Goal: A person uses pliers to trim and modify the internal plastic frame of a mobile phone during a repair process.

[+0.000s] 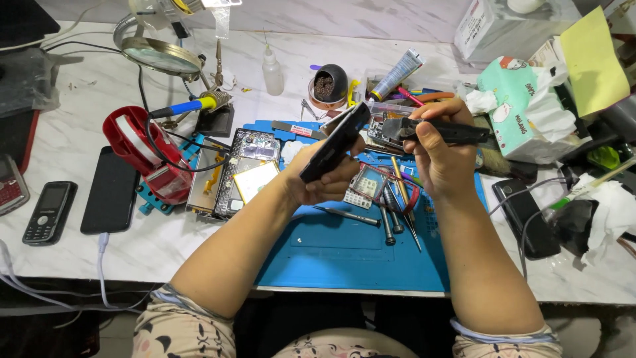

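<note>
My left hand point(319, 178) grips a black phone point(336, 140), tilted edge-on above the blue work mat point(344, 255). My right hand point(440, 149) holds a black brush-like tool point(445, 130) whose tip reaches the phone's upper end. Both hands hover over the mat's far half. Under them lie a small keypad part point(361, 187), several screwdrivers point(391, 222) and tweezers. An opened phone with its circuit board exposed point(242, 169) lies to the left of my left hand.
A red tape holder point(142, 149), soldering iron point(192, 105) and magnifier lamp point(161, 56) stand at the left. Two black phones point(109, 190) point(50, 212) lie further left. A tissue pack point(523, 106), another phone point(527, 215) and cables crowd the right. A glue tube point(397, 73) lies at the back.
</note>
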